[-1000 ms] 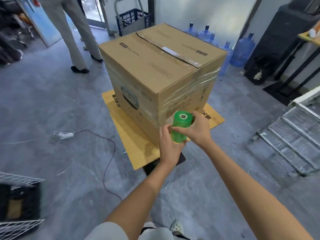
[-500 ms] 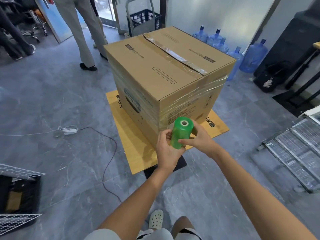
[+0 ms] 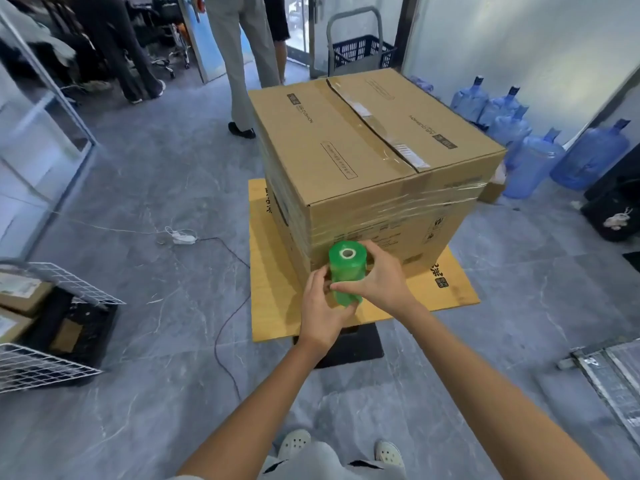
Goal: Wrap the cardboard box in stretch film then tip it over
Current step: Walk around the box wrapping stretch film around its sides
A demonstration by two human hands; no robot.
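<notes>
Head: left grip (image 3: 320, 308), right grip (image 3: 377, 282) curled round roll (image 3: 346, 270).

Bright, even daylight (soft shadows), wide-angle bowing at edges

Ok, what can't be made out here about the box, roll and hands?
Head view only.
1. Far two sides of the cardboard box: hidden by the box itself; wrap there unknown.
2. Film running from the green roll to the box: too transparent to trace.
3. Fingers of left hand and right hand: partly behind the roll.
</notes>
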